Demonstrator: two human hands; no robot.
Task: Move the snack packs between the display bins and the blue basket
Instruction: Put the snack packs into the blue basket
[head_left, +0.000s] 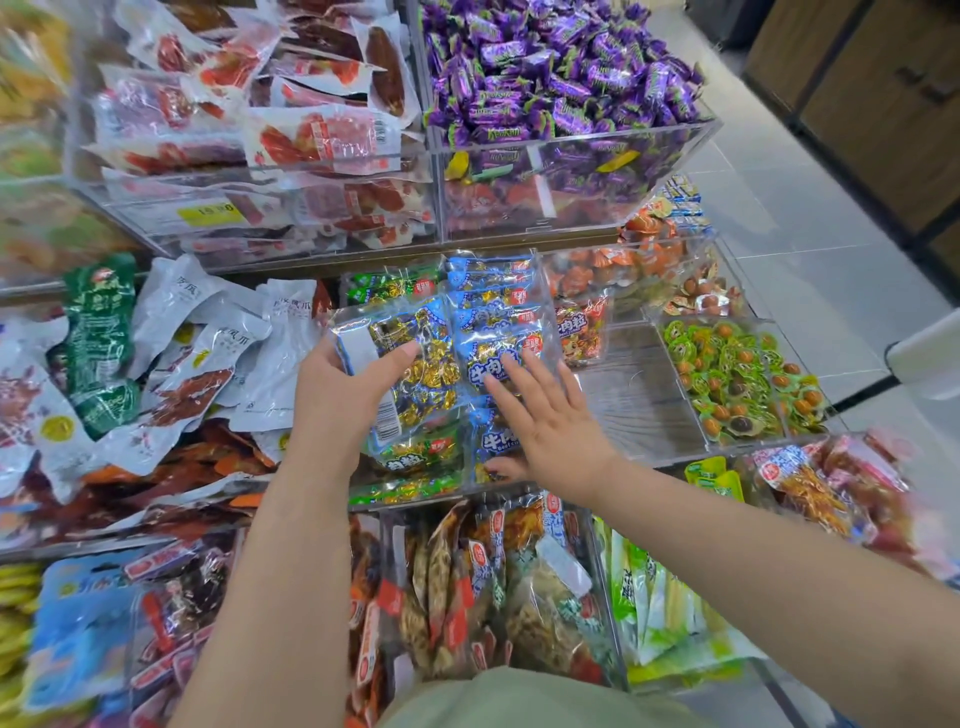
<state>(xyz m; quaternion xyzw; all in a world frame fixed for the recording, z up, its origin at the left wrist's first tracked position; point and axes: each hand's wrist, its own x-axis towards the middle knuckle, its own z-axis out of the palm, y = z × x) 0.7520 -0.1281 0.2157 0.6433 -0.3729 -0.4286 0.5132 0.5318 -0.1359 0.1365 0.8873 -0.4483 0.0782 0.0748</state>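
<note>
Holding pack (410, 364) tilted just above the blue packs (493, 312) in the middle bin (447, 491). Gripping it in left hand (337, 395), clamping thumb (400, 353) across its face, other fingers hidden underneath. Pressing right hand (545, 421) flat on the stack, fingers (511, 371) straight and spread, probably steadying the row while slotting or freeing the pack. Not seeing basket anywhere.

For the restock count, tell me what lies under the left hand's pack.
Under the held pack, green-labelled packs show in the same clear bin. The bin floor beneath is covered.
</note>
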